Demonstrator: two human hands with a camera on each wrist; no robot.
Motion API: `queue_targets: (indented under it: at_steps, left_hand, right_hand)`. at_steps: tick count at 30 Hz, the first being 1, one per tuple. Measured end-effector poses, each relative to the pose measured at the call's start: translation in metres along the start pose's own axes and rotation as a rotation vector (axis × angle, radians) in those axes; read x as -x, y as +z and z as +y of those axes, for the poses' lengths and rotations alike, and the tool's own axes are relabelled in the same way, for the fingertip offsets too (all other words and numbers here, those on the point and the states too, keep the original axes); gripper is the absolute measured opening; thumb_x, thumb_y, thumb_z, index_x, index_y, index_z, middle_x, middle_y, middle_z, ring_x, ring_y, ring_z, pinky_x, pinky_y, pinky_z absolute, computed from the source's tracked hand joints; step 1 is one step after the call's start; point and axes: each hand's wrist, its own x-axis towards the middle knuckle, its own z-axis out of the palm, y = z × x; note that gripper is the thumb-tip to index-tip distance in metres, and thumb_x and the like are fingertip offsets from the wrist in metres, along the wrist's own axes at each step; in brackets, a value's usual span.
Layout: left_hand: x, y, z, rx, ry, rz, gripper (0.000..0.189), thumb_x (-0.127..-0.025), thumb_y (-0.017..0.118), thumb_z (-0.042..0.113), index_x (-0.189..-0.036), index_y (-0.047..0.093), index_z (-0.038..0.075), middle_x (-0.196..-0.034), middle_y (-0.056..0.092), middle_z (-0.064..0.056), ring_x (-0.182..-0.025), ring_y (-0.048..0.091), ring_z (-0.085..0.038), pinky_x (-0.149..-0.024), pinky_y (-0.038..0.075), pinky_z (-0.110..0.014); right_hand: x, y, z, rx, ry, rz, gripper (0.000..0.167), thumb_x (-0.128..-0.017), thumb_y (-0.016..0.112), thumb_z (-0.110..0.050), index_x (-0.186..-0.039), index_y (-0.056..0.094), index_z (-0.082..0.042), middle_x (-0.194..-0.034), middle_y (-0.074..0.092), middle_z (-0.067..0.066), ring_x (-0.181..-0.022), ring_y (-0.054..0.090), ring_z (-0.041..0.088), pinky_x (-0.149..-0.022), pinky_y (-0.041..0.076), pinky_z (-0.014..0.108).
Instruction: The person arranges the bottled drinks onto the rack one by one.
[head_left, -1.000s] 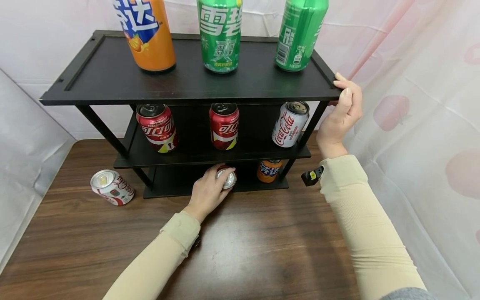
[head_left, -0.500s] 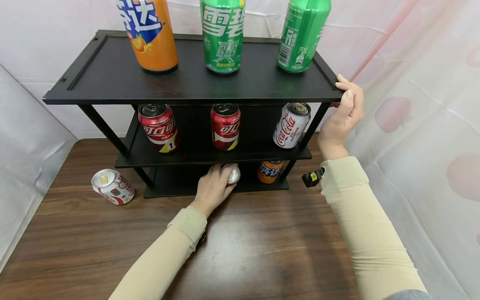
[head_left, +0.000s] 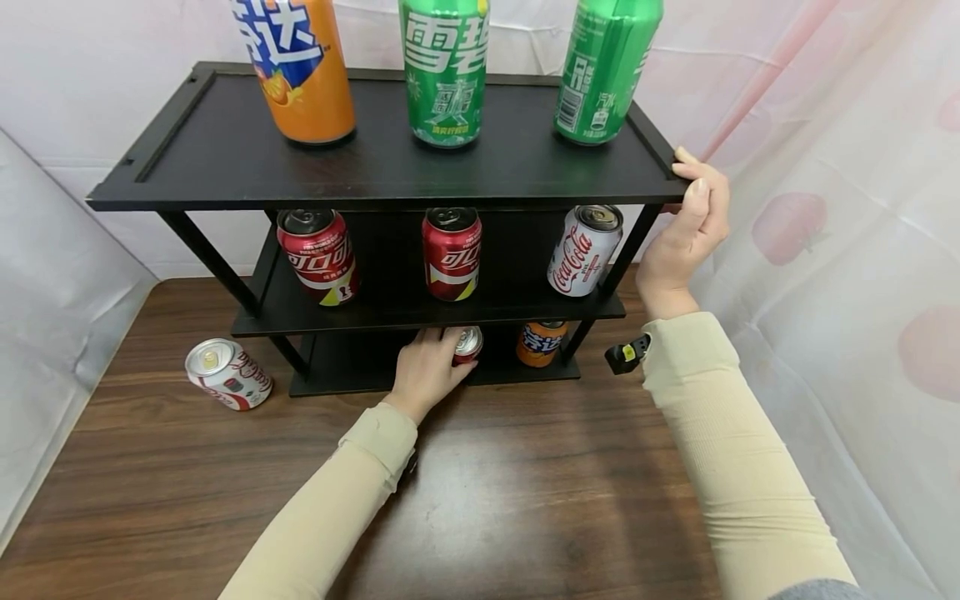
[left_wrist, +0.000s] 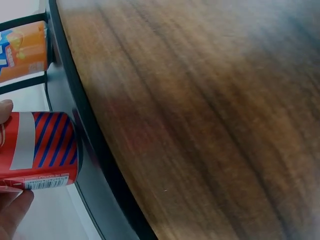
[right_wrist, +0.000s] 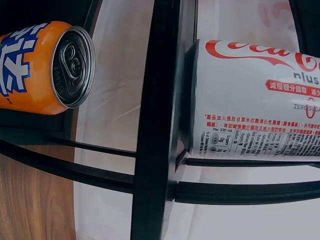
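Observation:
On the bottom tier of a black three-tier rack (head_left: 375, 171), my left hand (head_left: 427, 367) grips a red soda can (head_left: 469, 342), its silver lid showing beside the fingers. The left wrist view shows the can's striped side (left_wrist: 47, 145) with fingertips (left_wrist: 5, 111) on opposite sides and its base right at the tier. My right hand (head_left: 686, 229) holds the rack's top right corner, thumb in front and fingers over the edge. Right of the held can stands an orange soda can (head_left: 540, 343) on the same tier.
Two red cola cans (head_left: 318, 258) and a white Coca-Cola can (head_left: 583, 252) occupy the middle tier. Up top stand a tall orange can (head_left: 307, 83) and two green cans (head_left: 444, 83). Another white can (head_left: 228, 375) is on the wooden table (head_left: 525, 483), left of the rack.
My left hand has shifted the red can slightly right and farther back on the bottom tier, and more of its red side shows. My right hand keeps its hold on the rack corner.

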Motion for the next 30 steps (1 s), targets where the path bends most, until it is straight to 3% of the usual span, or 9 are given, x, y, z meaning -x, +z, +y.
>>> queue_targets:
  at_steps: [6,13,22,30]
  left_hand:
    - [-0.0075,-0.0007,0.0010,0.018,-0.058,-0.073,0.065,-0.076,0.086,0.040,-0.128,0.058,0.016,-0.105,0.070,-0.015,-0.081,0.070,-0.033,-0.055,0.057,-0.047]
    - [-0.0099,0.0001,-0.0009,0.027,-0.088,-0.069,0.061,-0.076,0.085,0.040,-0.125,0.060,0.014,-0.099,0.072,-0.016,-0.077,0.070,-0.035,-0.055,0.056,-0.047]
    - [-0.0087,0.0013,-0.0045,0.046,-0.131,-0.089,0.064,-0.078,0.083,0.043,-0.126,0.058,0.008,-0.104,0.070,-0.019,-0.080,0.071,-0.036,-0.060,0.057,-0.048]
    - [-0.0089,0.0007,-0.0038,0.071,-0.159,-0.132,0.066,-0.079,0.082,0.043,-0.131,0.055,0.011,-0.110,0.069,-0.018,-0.088,0.070,-0.035,-0.065,0.058,-0.047]
  right_hand:
    - [0.0002,0.0013,-0.0040,-0.004,-0.003,0.011,0.039,-0.094,0.032,-0.002,-0.088,0.070,-0.007,-0.107,0.073,0.012,-0.088,0.063,0.018,-0.066,0.046,0.018]
    - [0.0011,0.0029,-0.0068,-0.012,-0.005,0.010,0.039,-0.094,0.032,-0.002,-0.088,0.070,-0.006,-0.107,0.072,0.014,-0.088,0.063,0.018,-0.066,0.047,0.018]
    - [0.0015,0.0029,-0.0067,-0.002,-0.005,0.010,0.039,-0.093,0.032,-0.003,-0.088,0.070,-0.007,-0.108,0.072,0.015,-0.091,0.064,0.019,-0.066,0.046,0.018]
    - [0.0015,0.0027,-0.0069,-0.003,0.002,0.009,0.039,-0.093,0.032,-0.003,-0.088,0.070,-0.008,-0.108,0.072,0.013,-0.088,0.063,0.018,-0.066,0.046,0.019]
